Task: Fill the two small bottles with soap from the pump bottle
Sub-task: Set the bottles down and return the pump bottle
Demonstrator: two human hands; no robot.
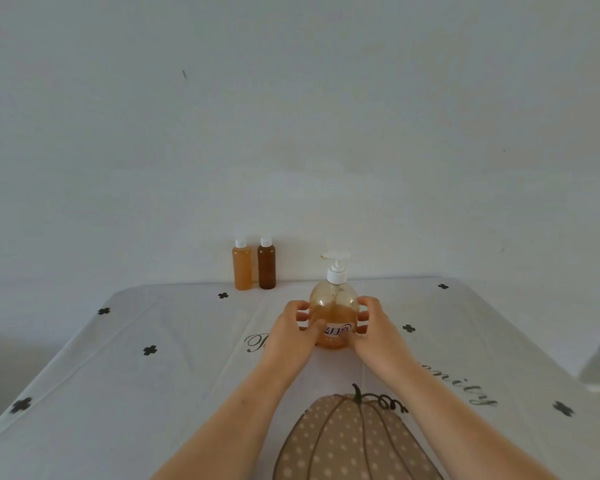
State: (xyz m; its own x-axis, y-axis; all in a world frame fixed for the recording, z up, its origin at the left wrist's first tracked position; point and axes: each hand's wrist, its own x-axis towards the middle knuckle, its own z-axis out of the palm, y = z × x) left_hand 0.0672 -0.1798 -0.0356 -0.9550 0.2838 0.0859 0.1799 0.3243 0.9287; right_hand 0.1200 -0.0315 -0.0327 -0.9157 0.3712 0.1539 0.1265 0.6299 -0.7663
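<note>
A person's left grip (293, 332) and right grip (374, 329) both clasp the round, clear plastic pump bottle (334, 306), about half full of amber soap, at mid-worktop (174, 327). At the far edge, the small light-amber bottle (242, 268) and small dark-brown bottle (266, 266) stand white-capped, side by side and apparently full, so filling looks done.

Head camera, one view, wide-angle. Station: above and behind the left hand (291, 332) and right hand (376, 332), over the near end of the table (136, 393). Heading: forward and somewhat down; the wall (291, 116) beyond the hands fills the upper half. Range: near; both forearms (243, 410) run up from the bottom edge, the hands sit below centre, the pump bottle (333, 306) between them. Table's far edge curves beyond the hands.
</note>
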